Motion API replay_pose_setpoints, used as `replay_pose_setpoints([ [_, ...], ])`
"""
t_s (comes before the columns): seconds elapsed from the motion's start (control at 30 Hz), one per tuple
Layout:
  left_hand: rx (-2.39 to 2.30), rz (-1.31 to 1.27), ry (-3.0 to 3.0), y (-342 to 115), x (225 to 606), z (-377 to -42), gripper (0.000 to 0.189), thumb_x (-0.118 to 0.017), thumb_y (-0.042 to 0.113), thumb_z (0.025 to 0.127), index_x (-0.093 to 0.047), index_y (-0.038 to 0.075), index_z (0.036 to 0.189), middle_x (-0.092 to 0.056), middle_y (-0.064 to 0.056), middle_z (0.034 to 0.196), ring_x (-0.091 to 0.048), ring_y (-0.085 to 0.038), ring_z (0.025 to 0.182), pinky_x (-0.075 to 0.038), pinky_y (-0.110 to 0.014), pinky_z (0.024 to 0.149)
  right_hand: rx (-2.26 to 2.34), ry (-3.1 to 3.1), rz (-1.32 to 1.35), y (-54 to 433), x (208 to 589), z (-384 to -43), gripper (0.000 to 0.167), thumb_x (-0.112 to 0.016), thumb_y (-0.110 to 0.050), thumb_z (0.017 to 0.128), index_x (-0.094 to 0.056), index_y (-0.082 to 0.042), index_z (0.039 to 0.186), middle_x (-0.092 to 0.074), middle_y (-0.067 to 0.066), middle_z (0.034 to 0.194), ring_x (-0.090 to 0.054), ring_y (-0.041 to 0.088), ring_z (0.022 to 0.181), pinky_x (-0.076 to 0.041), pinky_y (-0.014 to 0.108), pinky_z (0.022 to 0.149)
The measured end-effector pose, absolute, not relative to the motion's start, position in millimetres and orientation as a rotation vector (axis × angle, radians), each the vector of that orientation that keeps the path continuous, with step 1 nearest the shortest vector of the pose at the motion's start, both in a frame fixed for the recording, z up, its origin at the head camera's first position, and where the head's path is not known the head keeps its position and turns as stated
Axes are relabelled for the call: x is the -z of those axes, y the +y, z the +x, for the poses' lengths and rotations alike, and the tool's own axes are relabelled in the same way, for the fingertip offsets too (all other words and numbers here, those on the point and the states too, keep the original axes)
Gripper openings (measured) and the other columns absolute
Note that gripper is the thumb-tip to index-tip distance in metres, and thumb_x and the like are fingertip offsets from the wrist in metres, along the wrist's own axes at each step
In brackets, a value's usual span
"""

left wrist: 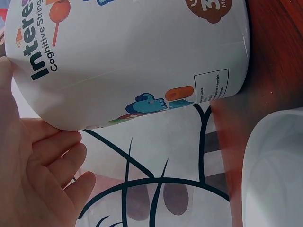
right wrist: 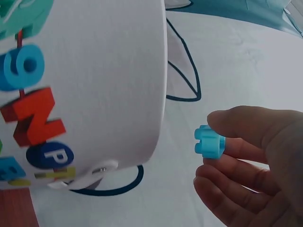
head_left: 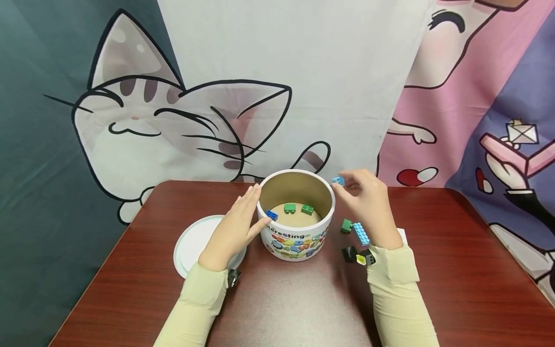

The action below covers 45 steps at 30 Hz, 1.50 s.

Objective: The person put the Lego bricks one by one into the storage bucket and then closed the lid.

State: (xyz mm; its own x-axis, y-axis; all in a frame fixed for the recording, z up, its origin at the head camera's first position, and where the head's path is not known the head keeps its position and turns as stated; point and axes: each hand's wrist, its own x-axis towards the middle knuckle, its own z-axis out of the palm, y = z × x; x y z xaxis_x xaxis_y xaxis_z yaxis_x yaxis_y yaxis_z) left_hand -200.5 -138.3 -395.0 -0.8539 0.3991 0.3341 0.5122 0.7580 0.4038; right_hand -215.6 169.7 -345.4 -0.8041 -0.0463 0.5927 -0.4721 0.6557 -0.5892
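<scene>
A round white bucket (head_left: 291,246) with colourful letters stands on the table, its top uncovered. Inside it lie two green toy bricks (head_left: 290,208) and a dark blue brick (head_left: 271,215). My left hand (head_left: 236,224) rests against the bucket's left side, fingers fairly straight and thumb at the front rim. In the left wrist view, its fingertips (left wrist: 71,137) touch the printed wall. My right hand (head_left: 366,200) pinches a small light blue brick (right wrist: 209,142) between thumb and fingers, just outside the bucket's right rim.
A white round lid (head_left: 186,246) lies left of the bucket, partly under my left arm in the head view. Right of the bucket lie a green brick (head_left: 346,226) and a long light blue brick (head_left: 361,233). A cartoon-printed cloth (head_left: 338,58) hangs behind the table.
</scene>
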Motion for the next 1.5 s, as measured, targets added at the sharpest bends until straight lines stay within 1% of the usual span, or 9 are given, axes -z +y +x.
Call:
replay_pose_setpoints([
  [0.13,0.722,-0.720,-2.728,-138,395,-201,0.078,-0.057,0.043,0.103,-0.024,0.001,0.160,-0.025,-0.013,0.166,-0.021,-0.025,0.154,-0.021,-0.050,0.124,-1.025,-2.286,0.426,165,348,-217,0.025,-0.081,-0.010,0.087,-0.075,-0.002,0.110,-0.067,0.009,0.093,-0.070,0.020,0.085,-0.061,0.030,0.077],
  [0.2,0.725,-0.722,-2.730,-138,395,-201,0.078,-0.057,0.044,0.103,-0.024,0.001,0.160,-0.025,-0.013,0.166,-0.020,-0.024,0.154,-0.021,-0.049,0.124,-1.031,-2.269,0.443,161,349,-218,0.026,-0.082,-0.009,0.086,-0.075,-0.001,0.109,-0.067,0.009,0.092,-0.070,0.020,0.084,-0.061,0.028,0.075],
  [0.43,0.739,-0.709,-2.736,-138,395,-201,0.078,-0.055,0.046,0.104,-0.023,0.003,0.161,-0.024,-0.011,0.166,-0.018,-0.022,0.154,-0.017,-0.044,0.126,-1.062,-2.258,0.540,141,353,-217,0.024,-0.083,-0.009,0.085,-0.075,-0.001,0.106,-0.068,0.010,0.091,-0.069,0.021,0.082,-0.061,0.041,0.071],
  [0.5,0.742,-0.706,-2.739,-139,396,-200,0.079,-0.054,0.047,0.104,-0.023,0.003,0.161,-0.023,-0.010,0.166,-0.018,-0.022,0.154,-0.017,-0.044,0.125,-1.064,-2.270,0.563,135,355,-216,0.024,-0.083,-0.009,0.085,-0.074,0.000,0.106,-0.067,0.010,0.090,-0.068,0.022,0.081,-0.060,0.042,0.071],
  [0.67,0.743,-0.703,-2.746,-139,396,-200,0.080,-0.055,0.047,0.103,-0.023,0.003,0.161,-0.023,-0.010,0.167,-0.018,-0.022,0.154,-0.017,-0.045,0.125,-1.109,-2.371,0.583,124,357,-219,0.024,-0.080,-0.009,0.088,-0.074,0.000,0.110,-0.070,0.011,0.093,-0.069,0.023,0.083,-0.061,0.039,0.075],
  [0.9,0.745,-0.714,-2.736,-139,396,-201,0.079,-0.054,0.047,0.104,-0.022,0.003,0.161,-0.023,-0.010,0.167,-0.018,-0.023,0.155,-0.018,-0.047,0.125,-1.070,-2.635,0.613,113,348,-239,0.026,-0.075,-0.012,0.092,-0.072,0.002,0.113,-0.073,0.014,0.103,-0.071,0.027,0.090,-0.060,0.044,0.082],
  [1.17,0.733,-0.716,-2.739,-139,396,-200,0.079,-0.053,0.047,0.104,-0.023,0.003,0.161,-0.024,-0.012,0.166,-0.019,-0.023,0.154,-0.019,-0.047,0.125,-1.014,-2.866,0.506,93,345,-263,0.026,-0.074,-0.013,0.092,-0.071,0.002,0.113,-0.073,0.017,0.106,-0.070,0.030,0.100,-0.058,0.044,0.087],
  [1.37,0.734,-0.725,-2.737,-138,395,-200,0.079,-0.053,0.047,0.104,-0.022,0.002,0.161,-0.024,-0.012,0.166,-0.019,-0.024,0.154,-0.020,-0.048,0.124,-1.078,-2.883,0.509,91,349,-266,0.030,-0.071,-0.016,0.094,-0.069,0.001,0.119,-0.073,0.015,0.112,-0.069,0.029,0.105,-0.056,0.044,0.092],
  [1.5,0.745,-0.713,-2.745,-139,394,-200,0.078,-0.054,0.046,0.104,-0.023,0.002,0.160,-0.024,-0.011,0.166,-0.018,-0.023,0.154,-0.018,-0.046,0.125,-1.192,-2.746,0.536,102,347,-258,0.027,-0.067,-0.013,0.097,-0.069,0.001,0.119,-0.073,0.015,0.112,-0.069,0.029,0.102,-0.056,0.046,0.092],
])
